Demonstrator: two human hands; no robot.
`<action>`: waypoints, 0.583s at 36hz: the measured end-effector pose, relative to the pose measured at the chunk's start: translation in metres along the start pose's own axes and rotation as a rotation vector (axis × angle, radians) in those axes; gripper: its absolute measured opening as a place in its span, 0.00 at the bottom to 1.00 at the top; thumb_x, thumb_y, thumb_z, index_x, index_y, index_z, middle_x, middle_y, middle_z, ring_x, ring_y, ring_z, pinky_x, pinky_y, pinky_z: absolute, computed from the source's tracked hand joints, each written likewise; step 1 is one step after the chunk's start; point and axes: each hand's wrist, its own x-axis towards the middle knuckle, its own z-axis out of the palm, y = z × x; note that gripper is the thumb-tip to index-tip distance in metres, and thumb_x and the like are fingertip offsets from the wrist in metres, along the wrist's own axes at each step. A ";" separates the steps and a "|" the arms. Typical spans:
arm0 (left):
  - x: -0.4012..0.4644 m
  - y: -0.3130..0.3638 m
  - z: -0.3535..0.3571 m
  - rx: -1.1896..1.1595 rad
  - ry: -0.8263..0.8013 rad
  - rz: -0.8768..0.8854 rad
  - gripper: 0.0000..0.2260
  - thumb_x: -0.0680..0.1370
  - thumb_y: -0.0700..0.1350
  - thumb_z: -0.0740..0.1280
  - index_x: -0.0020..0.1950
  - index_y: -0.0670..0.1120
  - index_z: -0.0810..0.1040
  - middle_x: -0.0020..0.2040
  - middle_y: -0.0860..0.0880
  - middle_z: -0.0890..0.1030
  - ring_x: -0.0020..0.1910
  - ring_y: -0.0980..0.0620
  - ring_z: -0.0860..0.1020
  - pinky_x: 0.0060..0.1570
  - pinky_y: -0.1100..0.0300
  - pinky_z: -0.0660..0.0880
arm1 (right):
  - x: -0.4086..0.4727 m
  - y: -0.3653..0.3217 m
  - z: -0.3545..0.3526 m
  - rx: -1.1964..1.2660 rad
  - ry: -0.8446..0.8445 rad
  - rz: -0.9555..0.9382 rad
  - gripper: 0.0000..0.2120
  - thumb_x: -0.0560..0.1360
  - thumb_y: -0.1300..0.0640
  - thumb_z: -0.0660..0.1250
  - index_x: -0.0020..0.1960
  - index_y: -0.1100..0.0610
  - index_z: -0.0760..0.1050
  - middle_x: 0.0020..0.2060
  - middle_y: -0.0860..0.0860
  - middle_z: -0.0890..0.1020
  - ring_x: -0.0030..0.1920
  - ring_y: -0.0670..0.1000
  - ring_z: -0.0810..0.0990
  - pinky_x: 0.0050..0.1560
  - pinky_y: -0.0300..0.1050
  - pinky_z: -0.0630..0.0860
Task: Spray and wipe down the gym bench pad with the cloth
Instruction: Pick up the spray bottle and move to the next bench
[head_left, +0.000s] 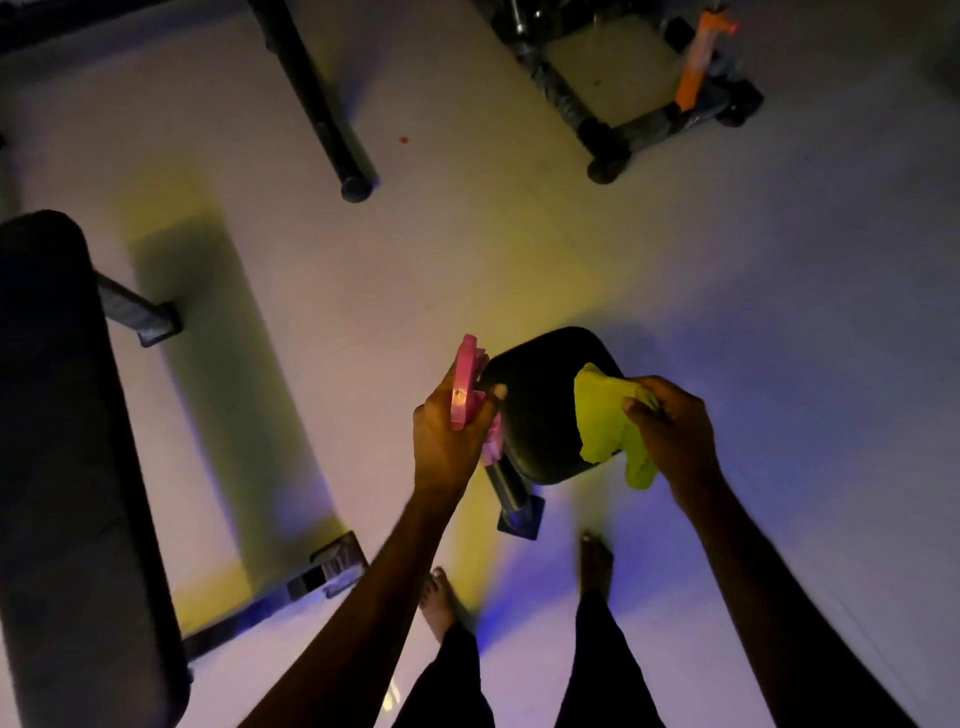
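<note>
A small black seat pad (540, 410) sits low in the middle, on a dark post with a square foot (521, 514). A bright green cloth (608, 421) lies bunched over the right side of the pad and hangs past its edge. The right hand (670, 421) holds the cloth, with the fingers closed around it. The left hand (449, 441) is just beside the left edge of the pad. It grips a pink spray bottle (465, 382), and the pink top sticks up above the fingers. One fingertip is out over the pad's edge.

Two bare feet (441, 597) stand on the pale floor (519, 260) below the pad, with dark trouser legs above them. A long black bench pad (67, 441) runs down the left side, well apart from the hands, on a metal frame. A black bar (317, 98) slants across the floor at the top. At the top right is a black frame (649, 114) with an orange thing (696, 67) leaning on it. The hands look a little blurred.
</note>
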 end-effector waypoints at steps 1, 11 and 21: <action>0.003 -0.005 0.015 0.000 0.003 -0.014 0.27 0.78 0.44 0.73 0.66 0.71 0.68 0.54 0.67 0.81 0.52 0.65 0.82 0.62 0.49 0.80 | 0.007 0.009 -0.004 -0.009 -0.013 0.005 0.19 0.74 0.55 0.68 0.60 0.65 0.81 0.53 0.65 0.85 0.53 0.61 0.82 0.50 0.45 0.70; 0.043 -0.075 0.146 0.048 0.152 -0.147 0.16 0.78 0.45 0.73 0.64 0.54 0.76 0.37 0.71 0.81 0.38 0.72 0.80 0.46 0.73 0.78 | 0.110 0.094 -0.017 -0.160 -0.131 -0.022 0.28 0.69 0.51 0.59 0.63 0.63 0.81 0.56 0.64 0.85 0.57 0.64 0.82 0.49 0.41 0.67; 0.083 -0.141 0.209 0.059 0.293 -0.188 0.18 0.79 0.39 0.71 0.64 0.58 0.74 0.35 0.73 0.80 0.33 0.74 0.78 0.34 0.82 0.70 | 0.209 0.139 0.030 -0.292 -0.093 -0.210 0.13 0.78 0.67 0.66 0.61 0.63 0.81 0.53 0.63 0.85 0.53 0.65 0.83 0.45 0.43 0.66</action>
